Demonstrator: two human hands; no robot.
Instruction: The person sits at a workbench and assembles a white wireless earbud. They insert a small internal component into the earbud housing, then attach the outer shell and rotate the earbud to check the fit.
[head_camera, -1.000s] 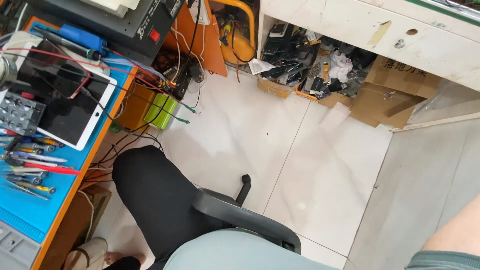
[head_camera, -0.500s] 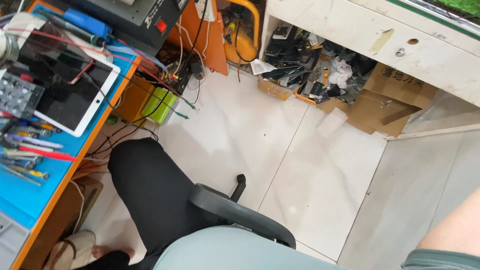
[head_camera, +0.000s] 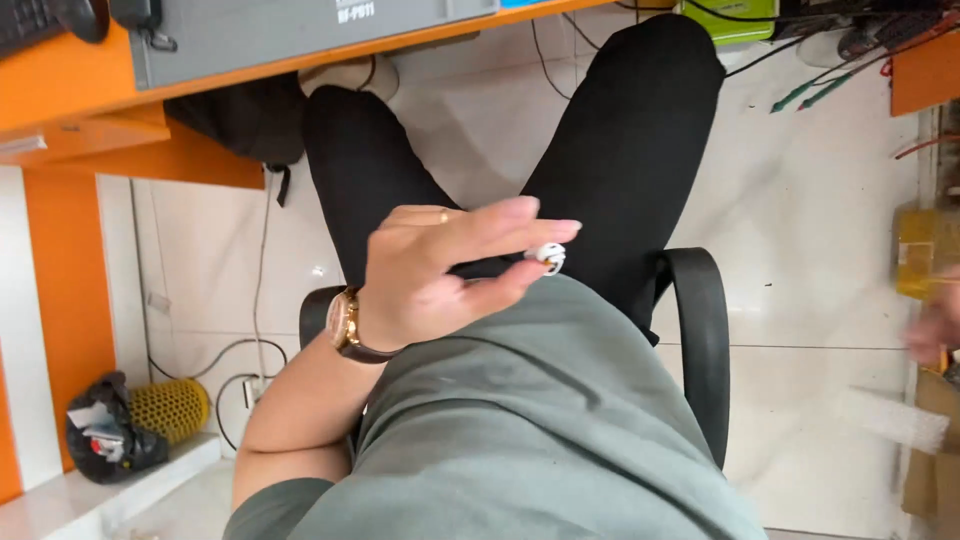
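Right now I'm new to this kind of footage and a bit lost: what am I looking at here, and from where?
The camera sits on a person's head and looks down at their own lap. They sit in a black office chair, in a grey-green shirt and black trousers, over a pale tiled floor. The left hand, with a wristwatch and a ring, pinches a small white earbud at its fingertips. The right hand is a blur at the picture's right edge; I cannot tell what it holds. An orange desk runs along the top left.

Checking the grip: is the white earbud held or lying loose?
Held: left hand pinches the white earbud between fingertips, above the lap.
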